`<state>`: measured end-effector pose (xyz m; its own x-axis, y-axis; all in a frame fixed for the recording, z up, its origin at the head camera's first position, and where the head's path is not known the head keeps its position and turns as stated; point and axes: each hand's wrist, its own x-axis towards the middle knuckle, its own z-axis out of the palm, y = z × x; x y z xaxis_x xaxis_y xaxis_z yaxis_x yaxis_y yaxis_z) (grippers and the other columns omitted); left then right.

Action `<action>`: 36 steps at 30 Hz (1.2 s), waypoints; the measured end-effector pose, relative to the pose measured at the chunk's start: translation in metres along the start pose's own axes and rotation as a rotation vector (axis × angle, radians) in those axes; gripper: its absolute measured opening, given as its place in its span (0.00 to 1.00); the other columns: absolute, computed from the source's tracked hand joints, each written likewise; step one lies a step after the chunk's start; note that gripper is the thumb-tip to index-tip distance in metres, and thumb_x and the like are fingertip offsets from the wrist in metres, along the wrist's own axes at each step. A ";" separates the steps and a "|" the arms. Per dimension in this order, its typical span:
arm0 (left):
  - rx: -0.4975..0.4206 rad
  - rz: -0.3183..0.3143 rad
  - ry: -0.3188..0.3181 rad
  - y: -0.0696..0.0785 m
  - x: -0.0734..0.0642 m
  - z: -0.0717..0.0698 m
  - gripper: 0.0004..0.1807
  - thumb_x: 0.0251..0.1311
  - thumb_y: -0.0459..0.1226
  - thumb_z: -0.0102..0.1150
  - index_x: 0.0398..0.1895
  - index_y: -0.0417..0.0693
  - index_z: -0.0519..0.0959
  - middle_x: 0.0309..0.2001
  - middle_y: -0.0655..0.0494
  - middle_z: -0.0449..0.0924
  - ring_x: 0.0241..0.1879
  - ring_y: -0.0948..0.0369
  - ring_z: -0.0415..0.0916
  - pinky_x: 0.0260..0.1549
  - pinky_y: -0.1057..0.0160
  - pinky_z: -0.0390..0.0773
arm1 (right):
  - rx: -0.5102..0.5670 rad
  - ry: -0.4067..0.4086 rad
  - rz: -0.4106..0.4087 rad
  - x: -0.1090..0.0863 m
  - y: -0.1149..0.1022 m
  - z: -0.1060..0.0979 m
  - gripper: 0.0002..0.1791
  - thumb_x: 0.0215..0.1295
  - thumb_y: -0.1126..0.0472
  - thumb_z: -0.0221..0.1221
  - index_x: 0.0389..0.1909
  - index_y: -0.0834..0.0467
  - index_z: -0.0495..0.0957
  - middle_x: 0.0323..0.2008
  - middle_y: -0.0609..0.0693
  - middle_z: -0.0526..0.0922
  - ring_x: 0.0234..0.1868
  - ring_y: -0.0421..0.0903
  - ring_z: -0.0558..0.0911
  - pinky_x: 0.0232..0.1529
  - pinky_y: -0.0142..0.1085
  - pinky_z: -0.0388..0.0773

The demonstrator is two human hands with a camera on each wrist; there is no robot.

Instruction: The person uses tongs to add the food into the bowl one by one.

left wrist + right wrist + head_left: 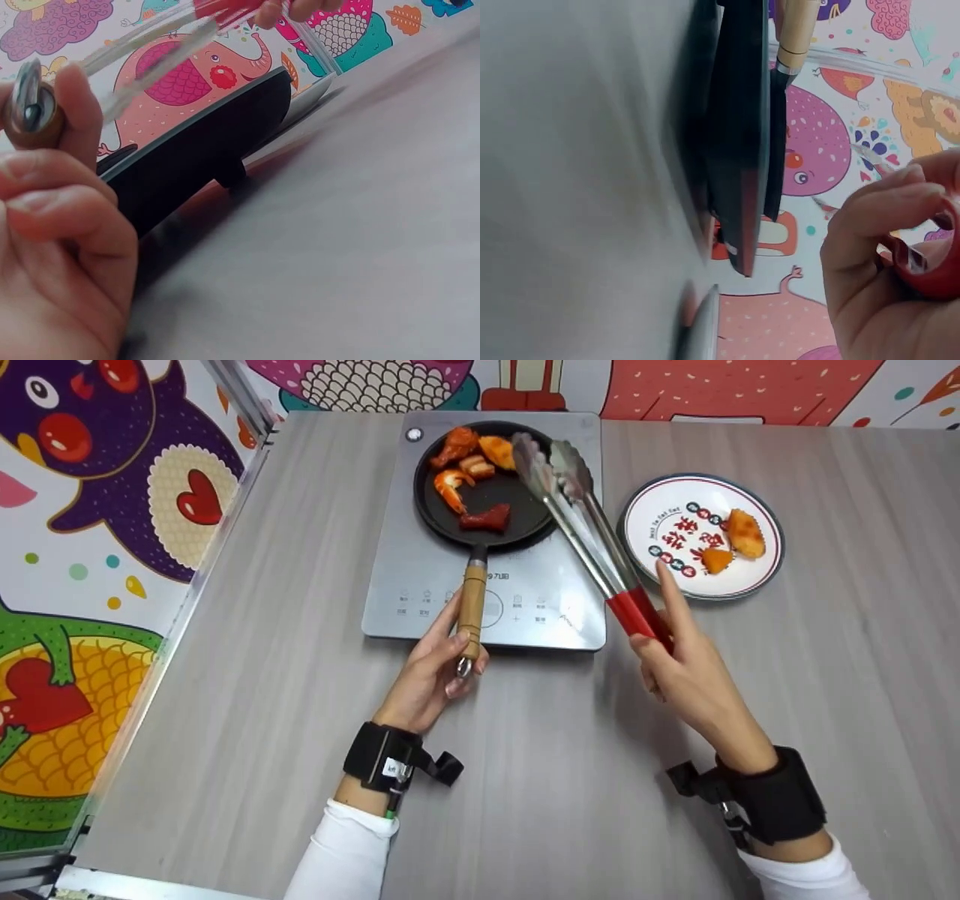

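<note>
My left hand (pixel 431 675) grips the wooden handle (pixel 472 596) of a black frying pan (pixel 491 489), which sits on an induction cooktop (pixel 394 577). In the pan are a shrimp (pixel 448 493), a dark red meat piece (pixel 486 519), a browned drumstick-like piece (pixel 456 444), a pale layered piece (pixel 477 466) and a yellow-orange piece (pixel 495 451). Metal tongs (pixel 577 542) with red grips are held in my right hand (pixel 694 679), its index finger stretched forward. Their spread tips hover by the pan's right rim, near the yellow-orange piece; contact cannot be judged.
Right of the cooktop stands a white plate (pixel 646 521) with a dark rim. It bears a golden nugget-like piece (pixel 746 534) and a small orange chunk (pixel 716 559). Cartoon-printed walls (pixel 735 386) border the grey table (pixel 247 697) at the back and left.
</note>
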<state>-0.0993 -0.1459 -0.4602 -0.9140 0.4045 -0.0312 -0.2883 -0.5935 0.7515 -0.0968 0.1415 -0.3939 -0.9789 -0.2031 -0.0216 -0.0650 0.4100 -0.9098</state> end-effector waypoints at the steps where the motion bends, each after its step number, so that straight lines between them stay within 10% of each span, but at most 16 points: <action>1: 0.002 0.000 -0.002 0.000 0.000 0.000 0.32 0.62 0.38 0.48 0.67 0.68 0.52 0.25 0.49 0.74 0.17 0.64 0.64 0.08 0.73 0.58 | 0.045 -0.002 0.014 -0.003 0.002 -0.002 0.39 0.64 0.63 0.47 0.65 0.28 0.40 0.39 0.59 0.71 0.19 0.53 0.70 0.14 0.38 0.70; 19: -0.002 -0.021 0.011 0.002 0.000 0.001 0.31 0.63 0.37 0.46 0.67 0.70 0.52 0.26 0.49 0.74 0.23 0.62 0.69 0.10 0.73 0.61 | 0.689 -0.056 0.164 -0.047 0.045 -0.024 0.22 0.70 0.55 0.40 0.51 0.71 0.60 0.28 0.54 0.72 0.15 0.41 0.68 0.09 0.29 0.66; 26: -0.010 -0.018 0.002 0.002 0.000 0.001 0.31 0.63 0.37 0.47 0.67 0.69 0.52 0.26 0.49 0.73 0.22 0.62 0.68 0.10 0.73 0.60 | 1.117 -0.210 0.149 -0.055 0.050 -0.023 0.19 0.71 0.59 0.26 0.54 0.66 0.54 0.31 0.54 0.71 0.18 0.44 0.64 0.14 0.28 0.64; 36: -0.003 -0.014 0.008 0.001 0.000 0.000 0.33 0.61 0.38 0.50 0.67 0.69 0.52 0.26 0.49 0.73 0.21 0.62 0.67 0.09 0.73 0.60 | 1.440 -0.313 0.127 -0.063 0.049 -0.017 0.25 0.64 0.58 0.19 0.53 0.66 0.56 0.24 0.55 0.66 0.17 0.45 0.58 0.12 0.29 0.56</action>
<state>-0.0998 -0.1464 -0.4598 -0.9122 0.4071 -0.0474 -0.3021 -0.5898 0.7489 -0.0417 0.1892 -0.4303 -0.8703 -0.4902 -0.0473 0.4431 -0.7374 -0.5098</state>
